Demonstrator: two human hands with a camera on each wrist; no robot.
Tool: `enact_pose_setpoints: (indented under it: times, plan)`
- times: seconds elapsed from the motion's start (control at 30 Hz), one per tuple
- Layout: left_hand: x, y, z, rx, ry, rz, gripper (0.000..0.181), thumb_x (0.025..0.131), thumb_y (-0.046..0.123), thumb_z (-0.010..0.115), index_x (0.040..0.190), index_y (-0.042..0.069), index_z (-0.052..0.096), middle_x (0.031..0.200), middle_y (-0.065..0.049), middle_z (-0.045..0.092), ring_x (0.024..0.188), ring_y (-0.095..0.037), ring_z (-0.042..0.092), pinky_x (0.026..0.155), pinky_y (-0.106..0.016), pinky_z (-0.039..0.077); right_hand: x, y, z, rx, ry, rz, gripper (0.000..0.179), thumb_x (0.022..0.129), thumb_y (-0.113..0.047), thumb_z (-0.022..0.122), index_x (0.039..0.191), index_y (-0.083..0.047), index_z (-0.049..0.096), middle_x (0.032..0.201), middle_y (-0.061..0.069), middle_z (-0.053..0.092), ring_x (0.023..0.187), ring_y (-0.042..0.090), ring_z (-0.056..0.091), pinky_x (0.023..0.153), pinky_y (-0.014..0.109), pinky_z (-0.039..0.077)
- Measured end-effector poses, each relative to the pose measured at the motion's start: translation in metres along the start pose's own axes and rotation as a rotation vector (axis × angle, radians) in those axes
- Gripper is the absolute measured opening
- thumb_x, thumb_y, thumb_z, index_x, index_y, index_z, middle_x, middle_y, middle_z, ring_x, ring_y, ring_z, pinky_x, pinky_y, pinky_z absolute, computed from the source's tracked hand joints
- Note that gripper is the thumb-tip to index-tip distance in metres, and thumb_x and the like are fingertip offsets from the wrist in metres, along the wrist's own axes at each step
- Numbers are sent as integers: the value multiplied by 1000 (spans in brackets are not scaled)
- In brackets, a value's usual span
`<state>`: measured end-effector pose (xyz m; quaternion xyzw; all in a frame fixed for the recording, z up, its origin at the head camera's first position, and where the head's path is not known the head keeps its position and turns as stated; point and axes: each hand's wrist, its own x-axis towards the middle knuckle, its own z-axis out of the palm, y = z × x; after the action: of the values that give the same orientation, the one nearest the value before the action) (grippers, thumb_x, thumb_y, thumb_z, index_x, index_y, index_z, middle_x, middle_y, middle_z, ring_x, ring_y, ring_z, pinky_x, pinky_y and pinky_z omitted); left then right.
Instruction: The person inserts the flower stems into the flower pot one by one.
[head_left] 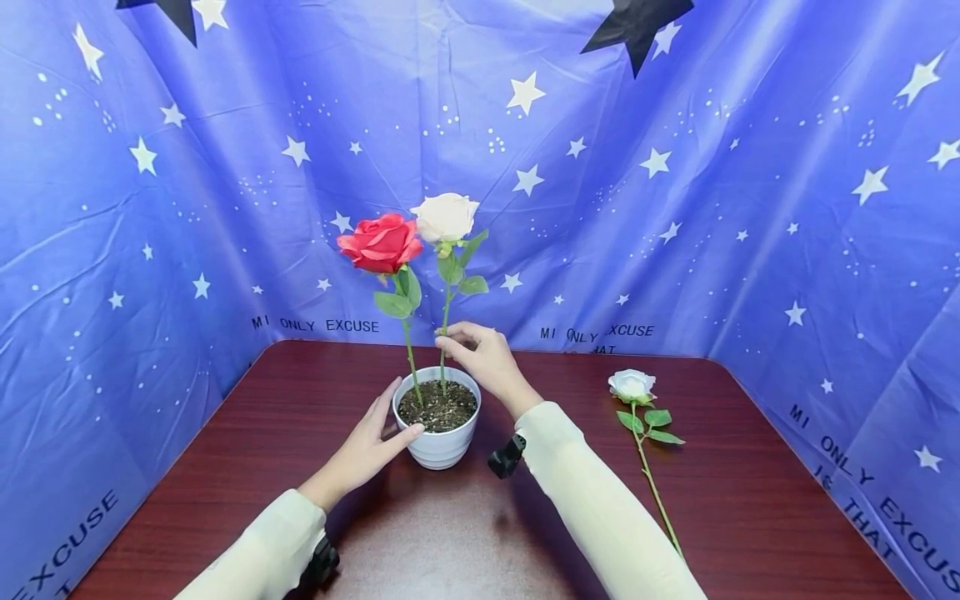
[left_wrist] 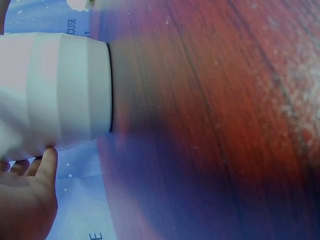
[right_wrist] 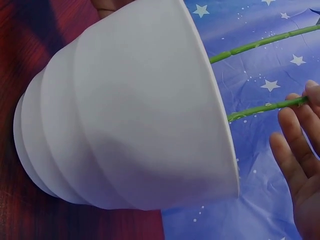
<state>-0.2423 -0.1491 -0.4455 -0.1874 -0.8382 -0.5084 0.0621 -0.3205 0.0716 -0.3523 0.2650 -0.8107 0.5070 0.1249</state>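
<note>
A red rose (head_left: pixel 381 243) and a white rose (head_left: pixel 446 218) stand upright in the dark soil of a white ribbed flowerpot (head_left: pixel 441 450). My right hand (head_left: pixel 486 354) pinches the white rose's green stem (right_wrist: pixel 260 108) between thumb and fingertips, above the pot's rim; its other fingers are spread. My left hand (head_left: pixel 369 443) rests on the pot's left side, with its thumb at the front rim. In the left wrist view, its fairly straight fingers (left_wrist: pixel 48 165) touch the pot's wall. Soil hides the lower ends of both stems.
Another white rose (head_left: pixel 632 386) lies on the dark red wooden table (head_left: pixel 247 450) to the right of the pot, its stem reaching toward my right sleeve (head_left: pixel 600 517). A blue curtain (head_left: pixel 420 108) with white stars stands behind the table and along both sides.
</note>
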Motion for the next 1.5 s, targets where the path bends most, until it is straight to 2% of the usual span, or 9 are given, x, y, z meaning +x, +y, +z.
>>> enact_pose_setpoints:
  times: [0.17, 0.4, 0.57, 0.77, 0.93, 1.13, 1.27, 1.5]
  plan:
    - [1, 0, 0, 4, 6, 9, 88, 96, 36, 70, 161, 14, 15, 158, -23, 24, 139, -39, 38, 106, -47, 45, 1, 0, -2, -42, -2, -20, 17, 93, -35, 73, 98, -19, 77, 86, -9, 74, 79, 15, 69, 74, 29, 58]
    - [0, 1, 0, 7, 1, -12, 90, 95, 38, 70, 162, 15, 14, 158, -23, 24, 137, -38, 41, 106, -47, 45, 2, 1, -1, -56, -2, -19, 15, 92, -33, 75, 90, -17, 74, 77, -7, 69, 73, 11, 64, 69, 30, 54]
    - [1, 1, 0, 5, -1, -15, 90, 95, 38, 70, 162, 15, 14, 158, -23, 24, 137, -38, 42, 106, -46, 45, 2, 2, 0, -29, -26, -19, 15, 93, -32, 73, 93, -17, 75, 80, -4, 70, 75, 12, 64, 72, 30, 55]
    - [-1, 1, -1, 9, -4, -23, 90, 95, 40, 69, 162, 15, 13, 158, -22, 24, 138, -37, 41, 107, -45, 45, 1, 4, 2, -13, -27, -27, 14, 94, -31, 73, 97, -18, 76, 88, -8, 73, 78, 11, 67, 75, 31, 57]
    - [-2, 3, 0, 3, -6, -34, 91, 95, 40, 70, 162, 17, 13, 158, -21, 23, 139, -35, 39, 107, -45, 45, -2, 7, 3, 34, -28, -6, 20, 94, -35, 72, 105, -18, 76, 94, -11, 74, 84, 10, 68, 80, 31, 58]
    - [-2, 4, 1, 3, -8, -32, 90, 96, 39, 70, 162, 16, 13, 158, -22, 23, 136, -38, 42, 107, -46, 45, -3, 5, 1, 76, -67, 6, 27, 94, -37, 72, 115, -20, 74, 99, -9, 75, 92, 10, 69, 88, 33, 56]
    - [-2, 4, 1, 2, -6, -24, 89, 96, 38, 69, 162, 15, 13, 158, -25, 23, 136, -40, 42, 107, -47, 44, -2, 4, -1, 91, -85, 10, 27, 94, -37, 72, 114, -20, 74, 103, -8, 74, 95, 10, 69, 91, 34, 56]
    - [-2, 4, 0, -1, -4, -26, 91, 95, 41, 70, 162, 17, 13, 158, -22, 23, 139, -37, 39, 107, -45, 44, -2, 7, -2, 88, -76, 38, 25, 94, -38, 72, 111, -21, 74, 103, -9, 74, 96, 9, 68, 92, 34, 55]
